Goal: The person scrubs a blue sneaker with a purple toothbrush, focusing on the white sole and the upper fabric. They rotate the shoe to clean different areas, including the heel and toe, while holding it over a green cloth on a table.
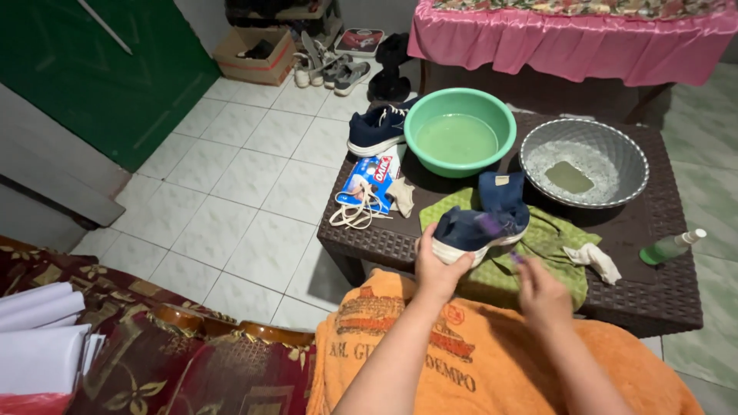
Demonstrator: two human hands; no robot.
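Dark wicker table [661,300] under me: my left hand [437,270] cups the navy shoe [483,221] on the green cloth [547,244], fingers curled round its heel; right hand [540,295] pinches a blurred purple brush [513,258].

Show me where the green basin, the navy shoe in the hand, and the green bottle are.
green basin [430,104]: head view, on its left rim.
navy shoe [470,224]: head view, on its side upper.
green bottle [663,250]: head view, on its body.

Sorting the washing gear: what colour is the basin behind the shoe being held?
The basin is light green, holding cloudy water; it shows in the head view.
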